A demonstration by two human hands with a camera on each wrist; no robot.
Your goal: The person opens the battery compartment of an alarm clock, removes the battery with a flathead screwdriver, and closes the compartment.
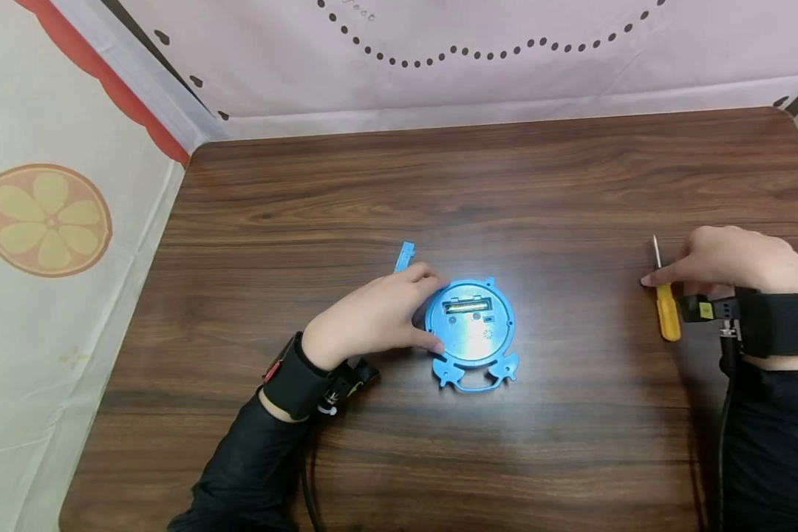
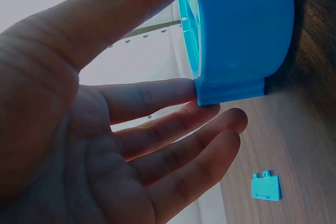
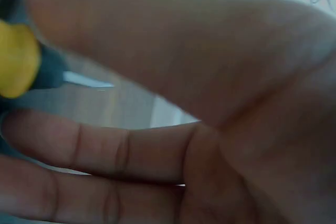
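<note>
Two hands work on a dark wooden counter [image 1: 572, 458], and the near part of it, in front of the sleeves, is bare wood up to the near edge. The left hand [image 1: 372, 318] lies at the middle of the counter with nearly straight, relaxed fingers; the thumb and fingertips touch the left rim of a round blue toy clock [image 1: 471, 329] that lies face down, with its back and an open battery slot upward. In the left wrist view the fingers [image 2: 173, 124] are spread beside the blue rim and are not closed around it, so this grip is open and only steadies the clock. To the right of the clock is a wide strip of free wood before the right hand [image 1: 738, 262], which is near the right edge. Its fingers rest on a yellow-handled screwdriver [image 1: 665, 307] that lies on the counter with the metal tip pointing away; if the fingers already close around the handle I cannot tell, because the right wrist view is blurred. Just behind the left hand lies a small blue battery cover [image 1: 405, 257]. Farther back the counter is free up to the pink cloth wall [image 1: 505, 66].
</note>
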